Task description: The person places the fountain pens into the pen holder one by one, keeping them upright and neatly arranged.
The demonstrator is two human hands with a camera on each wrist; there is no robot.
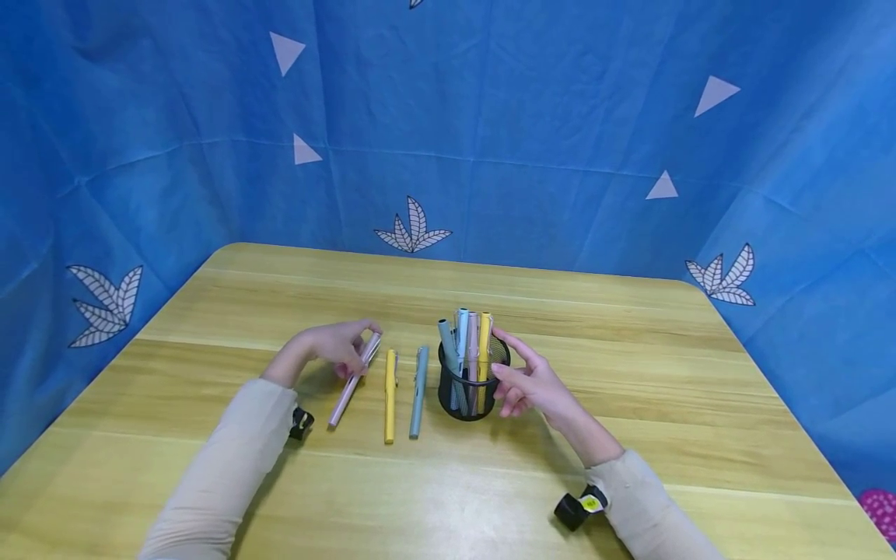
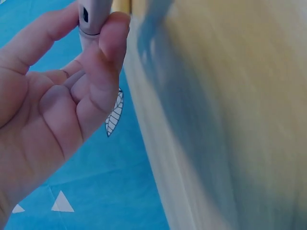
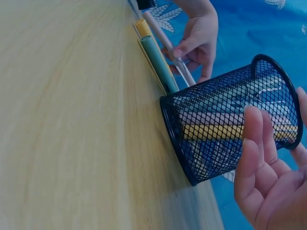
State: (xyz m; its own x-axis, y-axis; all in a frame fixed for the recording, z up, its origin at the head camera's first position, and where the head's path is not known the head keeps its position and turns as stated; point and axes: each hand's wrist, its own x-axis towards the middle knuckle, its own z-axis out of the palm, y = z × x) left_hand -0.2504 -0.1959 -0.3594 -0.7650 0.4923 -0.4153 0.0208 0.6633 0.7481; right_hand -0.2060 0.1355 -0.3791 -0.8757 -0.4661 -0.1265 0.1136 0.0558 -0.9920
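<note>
My left hand [image 1: 343, 346] pinches a pale pink pen [image 1: 344, 400] between thumb and fingers, near its clip end. In the left wrist view, the pen [image 2: 94, 17] shows at the fingertips. My right hand [image 1: 535, 385] holds the rim of a black mesh pen holder [image 1: 465, 404], with thumb and index finger spread around its right side. Inside the holder stand a blue-grey pen [image 1: 448, 342], a light blue pen [image 1: 462, 327], a pink pen [image 1: 473, 338] and a yellow pen [image 1: 484, 342]. The right wrist view shows curled fingers [image 3: 254, 153] beside the mesh.
Between the left hand and the holder, a yellow pen [image 1: 389, 400] and a blue-grey pen [image 1: 418, 397] lie side by side on the wooden table [image 1: 315, 498]. A blue patterned curtain [image 1: 532, 155] hangs behind the table's far edge.
</note>
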